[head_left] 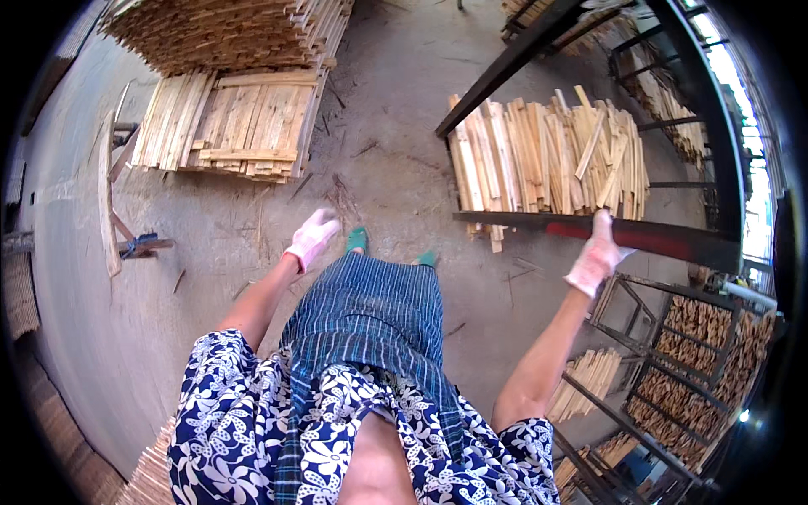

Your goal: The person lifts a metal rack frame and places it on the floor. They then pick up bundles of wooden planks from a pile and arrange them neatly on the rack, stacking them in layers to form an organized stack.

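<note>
My right hand (pixel 596 257), in a pale pinkish work glove, grips the near bar of a dark metal rack (pixel 673 240). Its fingers lie over the bar and the thumb stays on the near side. Many light wooden strips (pixel 539 156) lie side by side within the rack, some crossed at an angle on top. My left hand (pixel 313 236), gloved alike, hangs in the air left of my body with nothing visible in it. Its fingers are loosely stretched and slightly blurred.
A stack of wooden strips (pixel 244 122) stands at the far left, with a taller pile behind it. A wooden stand (pixel 111 198) is at the left. More metal racks (pixel 656 337) with wood line the right side. Wood scraps litter the concrete floor (pixel 379 168).
</note>
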### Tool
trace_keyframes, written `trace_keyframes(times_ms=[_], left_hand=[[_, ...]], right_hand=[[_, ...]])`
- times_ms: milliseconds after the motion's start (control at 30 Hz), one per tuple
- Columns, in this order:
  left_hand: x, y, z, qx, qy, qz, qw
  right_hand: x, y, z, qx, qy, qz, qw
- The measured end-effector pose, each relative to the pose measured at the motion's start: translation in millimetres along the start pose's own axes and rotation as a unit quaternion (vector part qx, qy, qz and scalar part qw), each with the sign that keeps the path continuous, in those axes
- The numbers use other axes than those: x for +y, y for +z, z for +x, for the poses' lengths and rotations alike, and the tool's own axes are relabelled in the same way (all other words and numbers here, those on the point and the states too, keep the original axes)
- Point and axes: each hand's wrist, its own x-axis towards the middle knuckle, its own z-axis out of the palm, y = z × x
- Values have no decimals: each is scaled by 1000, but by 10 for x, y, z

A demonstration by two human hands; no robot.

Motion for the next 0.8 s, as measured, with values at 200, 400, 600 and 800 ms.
trace_keyframes(times_ms=[200, 400, 600, 800], left_hand=[[2593, -128, -686, 0, 290, -30, 957], [3563, 195, -1254, 26, 406, -15, 913], [3994, -161, -1337, 9, 486, -20, 874], [3752, -621, -1577, -214, 389, 14, 896]], right_hand=[[-5, -651, -803, -52, 15, 17, 998], [-482, -1590, -1704, -7, 103, 96, 990], [-17, -1798, -2192, 39, 25, 45, 998], [-684, -1912, -3267, 76, -48, 29, 996]])
